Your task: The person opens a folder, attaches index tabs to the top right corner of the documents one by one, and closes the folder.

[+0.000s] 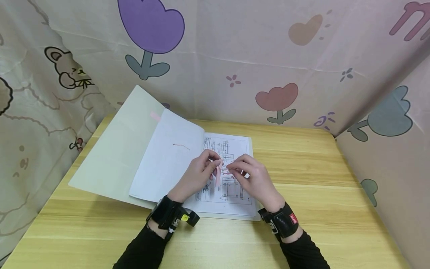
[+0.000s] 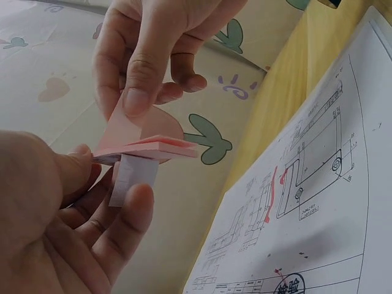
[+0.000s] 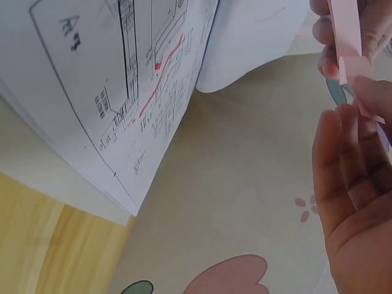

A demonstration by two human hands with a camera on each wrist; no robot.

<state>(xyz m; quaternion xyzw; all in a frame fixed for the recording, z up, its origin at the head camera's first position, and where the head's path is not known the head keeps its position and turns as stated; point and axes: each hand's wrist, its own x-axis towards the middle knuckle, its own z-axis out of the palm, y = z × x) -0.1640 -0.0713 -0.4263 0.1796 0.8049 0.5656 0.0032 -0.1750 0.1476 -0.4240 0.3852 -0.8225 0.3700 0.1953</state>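
Above tabletop (image 1: 309, 164), pink notes (image 1: 218, 177) sit between pinching hands (image 1: 198, 172) (image 1: 256, 176).

Head view fairly bright, light diffuse, seemingly from above. Pale sheen on table (image 1: 302, 160); soft shadow beneath folder (image 1: 111, 149), darker band along cloth (image 1: 218, 97) corner at right. Sleeves (image 1: 142, 246) sink to near-black. Page (image 1: 235, 190) print too fine to read (bolder lines survive). Left wrist view dimmer, greyer; blurry shadow across page, pink tabs (image 2: 159, 149) reasonably crisp. Right wrist view muted too, small lettering smeared.
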